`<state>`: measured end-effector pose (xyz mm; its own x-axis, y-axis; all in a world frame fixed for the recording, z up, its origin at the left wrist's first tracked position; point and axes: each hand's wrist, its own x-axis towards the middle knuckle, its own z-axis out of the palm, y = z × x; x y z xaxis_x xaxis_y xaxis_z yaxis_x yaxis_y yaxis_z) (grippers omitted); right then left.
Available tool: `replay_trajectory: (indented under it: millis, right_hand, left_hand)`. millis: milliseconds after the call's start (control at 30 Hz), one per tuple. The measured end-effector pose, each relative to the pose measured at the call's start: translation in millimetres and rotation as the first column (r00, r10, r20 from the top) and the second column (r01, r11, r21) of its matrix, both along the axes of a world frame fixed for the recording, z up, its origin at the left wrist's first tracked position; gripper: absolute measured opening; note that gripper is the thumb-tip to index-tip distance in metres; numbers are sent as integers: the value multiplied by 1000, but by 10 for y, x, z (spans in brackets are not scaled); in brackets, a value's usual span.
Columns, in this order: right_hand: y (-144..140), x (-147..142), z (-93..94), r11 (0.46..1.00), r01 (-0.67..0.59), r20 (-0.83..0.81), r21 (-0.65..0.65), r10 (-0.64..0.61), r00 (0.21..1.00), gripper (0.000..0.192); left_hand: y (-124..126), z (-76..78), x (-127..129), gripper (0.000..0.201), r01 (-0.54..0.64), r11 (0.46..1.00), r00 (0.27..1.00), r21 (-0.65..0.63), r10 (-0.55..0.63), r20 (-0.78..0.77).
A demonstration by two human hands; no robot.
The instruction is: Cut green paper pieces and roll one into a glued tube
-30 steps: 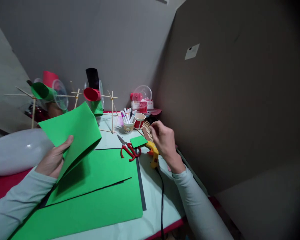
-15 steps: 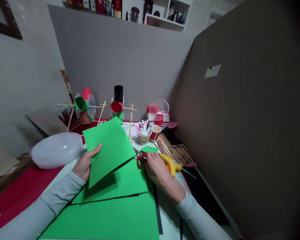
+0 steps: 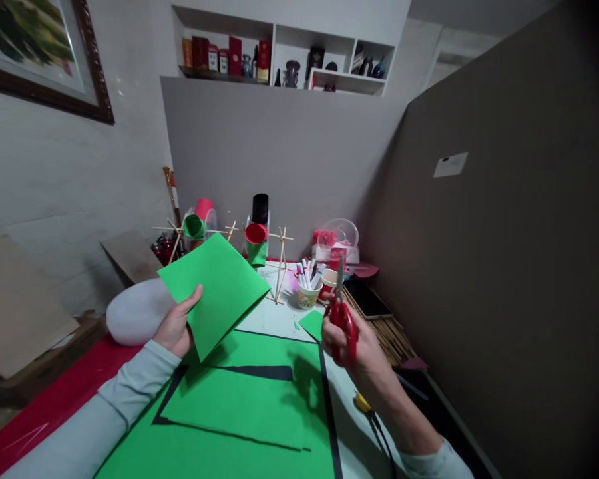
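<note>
The right hand [image 3: 362, 342] grips the red-handled scissors [image 3: 340, 307] above the right side of the green sheets [image 3: 259, 406] on the table, their long axis nearly upright and the blades pointing up and away from the person. The left hand [image 3: 177, 329] pinches a doubled piece of green paper [image 3: 217, 293] at its lower left, one corner pointing right toward the scissors and another up. Half a second ago the scissors lay on the table under the right hand; now they are lifted clear, while the left hand keeps its hold.
</note>
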<state>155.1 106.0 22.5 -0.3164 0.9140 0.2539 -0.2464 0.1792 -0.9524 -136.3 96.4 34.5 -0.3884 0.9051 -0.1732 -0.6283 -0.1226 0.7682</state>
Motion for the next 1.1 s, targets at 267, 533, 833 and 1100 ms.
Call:
replay_trajectory:
  millis: [267, 533, 833, 1100]
  right_hand:
    - [-409, -211, -9, 808, -548, -153, -218, 526, 837, 60]
    - [-501, -264, 92, 757, -581, -237, -299, 531, 814, 57]
    - [-377, -285, -53, 751, -584, -435, -308, 435, 788, 55]
    - [-403, -306, -95, 767, -575, -467, -283, 413, 781, 53]
  left_hand:
    - [42, -55, -36, 35, -57, 997, 997, 55, 59, -41]
    - [65, -124, -7, 30, -60, 996, 994, 69, 66, -90]
    - [74, -243, 66, 26, -38, 999, 991, 35, 42, -125]
    - [72, -228, 106, 20, -110, 994, 978, 7, 109, -179]
